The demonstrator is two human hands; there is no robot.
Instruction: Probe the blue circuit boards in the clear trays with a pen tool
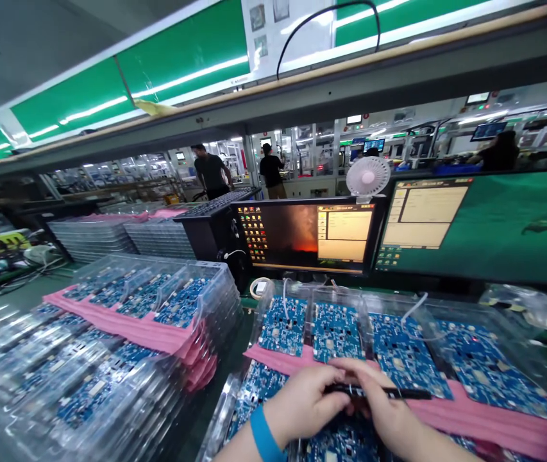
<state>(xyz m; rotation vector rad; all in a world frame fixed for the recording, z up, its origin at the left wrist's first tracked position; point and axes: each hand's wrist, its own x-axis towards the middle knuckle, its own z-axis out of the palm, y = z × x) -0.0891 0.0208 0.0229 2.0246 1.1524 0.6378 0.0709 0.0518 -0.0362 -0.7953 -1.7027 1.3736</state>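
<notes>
My left hand [299,401], with a blue wristband [264,433] behind it, is closed, its thumb and forefinger around one end of a black pen [415,393]. My right hand [381,401] is closed across the middle of the same pen, and the other end sticks out to the right. The fingertips of both hands meet and partly hide each other. Below them lies a clear plastic tray [235,401] of blue circuit boards [338,330]. A pink strip [485,420] runs across the tray between two rows of boards.
Stacked clear trays [158,391] with boards and pink strips stand at the left. Behind are two monitors [302,237], a small white fan [368,176], a black case [210,234] and a tape roll [260,288]. An overhead shelf [254,112] crosses above; people stand beyond.
</notes>
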